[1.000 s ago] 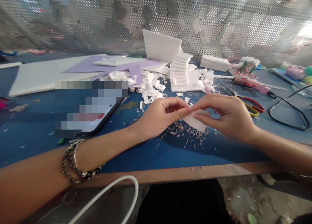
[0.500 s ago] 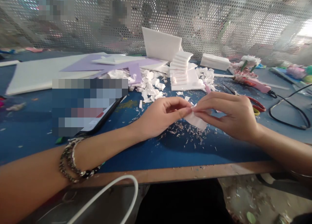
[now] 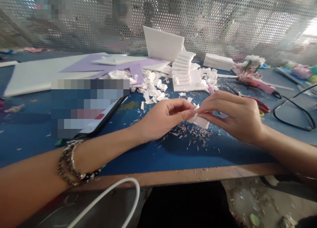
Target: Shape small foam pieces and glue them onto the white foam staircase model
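Left hand (image 3: pixel 160 120): thumb and forefinger pressed together on the edge of a white piece (image 3: pixel 202 122); remaining fingers curled, mostly out of sight.
Right hand (image 3: pixel 237 119): thumb and fingertips pinched on the same white piece, just beside the left fingertips.
White piece: thin, small, partly covered by fingers; held between both hands over the front part of the blue table (image 3: pixel 148 158), above scattered crumbs (image 3: pixel 203 138).
Tray: blue-edged, shallow-looking tray (image 3: pixel 286 78) at far right, bearing fluffy pink and green balls (image 3: pixel 299 73); too blurred to tell more.
Stack: white strips piled in steps (image 3: pixel 182 71), standing beyond the hands; loose white scraps (image 3: pixel 155 87) to either side.
Boards: one white board (image 3: pixel 163 43) upright behind the stack; a white block (image 3: pixel 218 62) to its right; purple sheets (image 3: pixel 85 63) lying over white ones at left.
Phone (image 3: pixel 109 110): tilted screen, beyond the left forearm, well apart from the white piece.
Tools: pink tool (image 3: pixel 264 86) with black cord (image 3: pixel 292 122), near red handles (image 3: pixel 264 104) partly hidden behind the right hand.
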{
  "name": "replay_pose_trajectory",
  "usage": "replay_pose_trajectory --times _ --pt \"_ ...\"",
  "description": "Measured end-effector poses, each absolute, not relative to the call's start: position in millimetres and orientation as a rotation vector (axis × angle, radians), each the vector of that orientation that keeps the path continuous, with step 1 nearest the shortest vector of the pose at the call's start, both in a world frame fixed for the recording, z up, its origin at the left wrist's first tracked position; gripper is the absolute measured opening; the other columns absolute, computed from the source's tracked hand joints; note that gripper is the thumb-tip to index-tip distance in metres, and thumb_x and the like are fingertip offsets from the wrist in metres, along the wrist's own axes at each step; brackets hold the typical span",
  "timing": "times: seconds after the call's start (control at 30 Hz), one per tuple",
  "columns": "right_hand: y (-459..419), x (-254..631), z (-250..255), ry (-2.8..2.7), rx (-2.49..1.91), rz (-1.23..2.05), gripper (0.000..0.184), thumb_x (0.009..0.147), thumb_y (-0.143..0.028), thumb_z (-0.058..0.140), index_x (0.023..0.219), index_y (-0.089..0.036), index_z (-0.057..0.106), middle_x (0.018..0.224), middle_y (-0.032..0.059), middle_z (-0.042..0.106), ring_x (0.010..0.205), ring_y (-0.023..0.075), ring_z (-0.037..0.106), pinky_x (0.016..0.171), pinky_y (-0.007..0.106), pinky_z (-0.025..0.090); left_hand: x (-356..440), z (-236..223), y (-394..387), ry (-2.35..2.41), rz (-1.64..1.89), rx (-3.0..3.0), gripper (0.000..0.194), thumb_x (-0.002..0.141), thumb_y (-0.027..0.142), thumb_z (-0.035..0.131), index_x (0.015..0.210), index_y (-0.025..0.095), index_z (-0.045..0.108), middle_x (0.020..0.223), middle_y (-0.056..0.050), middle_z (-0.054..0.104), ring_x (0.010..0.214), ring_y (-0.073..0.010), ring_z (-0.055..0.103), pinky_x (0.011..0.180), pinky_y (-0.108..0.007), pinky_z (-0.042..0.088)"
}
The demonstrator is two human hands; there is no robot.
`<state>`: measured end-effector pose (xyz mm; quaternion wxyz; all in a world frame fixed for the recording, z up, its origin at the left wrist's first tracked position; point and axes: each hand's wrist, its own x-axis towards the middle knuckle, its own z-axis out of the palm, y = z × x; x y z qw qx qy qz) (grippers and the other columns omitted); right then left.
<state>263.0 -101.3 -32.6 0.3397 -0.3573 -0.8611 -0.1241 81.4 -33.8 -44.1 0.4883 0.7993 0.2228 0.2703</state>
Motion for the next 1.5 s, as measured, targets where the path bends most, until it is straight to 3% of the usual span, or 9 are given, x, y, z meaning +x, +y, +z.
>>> replay_pose_trajectory --times 0.23,0.67,0.87,1.27,1.5 --pt "-99.7 261.5 -35.3 -2.166 -1.107 -0.156 0.004 0.082 -0.022 0.053 0.079 -0.020 0.057 0.077 -0.0007 0.062 0.067 0.0082 0.056 0.068 0.024 0.047 82.1 -47.9 -36.9 0.559 0.742 2.008 0.020 0.078 0.034 0.056 0.081 0.016 0.062 0.069 0.000 0.061 0.058 -0.0081 0.051 0.053 -0.018 0.040" --pt "-104.0 254.5 -36.6 -1.981 -1.234 -0.131 0.007 0.080 -0.027 0.056 0.075 -0.021 0.054 0.069 -0.0020 0.062 0.058 0.0072 0.054 0.059 0.023 0.046 82.9 -48.5 -40.3 0.466 1.019 2.153 0.010 0.076 0.027 0.061 0.080 0.018 0.063 0.075 0.001 0.062 0.070 -0.0093 0.055 0.068 -0.019 0.044" --pt "-102.9 254.9 -35.7 -1.910 -1.239 0.038 0.009 0.080 -0.029 0.055 0.080 -0.020 0.058 0.073 -0.0005 0.064 0.061 0.0082 0.056 0.054 0.022 0.046 82.6 -44.7 -40.1 0.557 0.986 2.168 0.013 0.080 0.028 0.055 0.081 0.020 0.065 0.080 0.000 0.065 0.073 -0.0107 0.056 0.067 -0.021 0.044" --pt "-100.0 254.5 -39.6 -1.764 -1.071 0.493 0.004 0.079 -0.024 0.056 0.078 -0.020 0.056 0.077 0.0010 0.061 0.063 0.0080 0.057 0.054 0.021 0.050 82.9 -45.1 -40.1 0.513 0.952 1.915 0.015 0.074 0.029 0.062 0.085 0.018 0.061 0.080 0.000 0.064 0.069 -0.0086 0.057 0.062 -0.018 0.045" --pt "-100.9 253.2 -40.3 -1.808 -1.055 0.466 0.008 0.081 -0.025 0.053 0.084 -0.018 0.055 0.075 -0.0004 0.057 0.060 0.0052 0.052 0.051 0.017 0.045 86.4 -45.4 -39.8 0.445 0.842 1.680 0.011 0.074 0.025 0.062 0.076 0.017 0.054 0.070 0.003 0.057 0.061 -0.0052 0.052 0.058 -0.015 0.044"
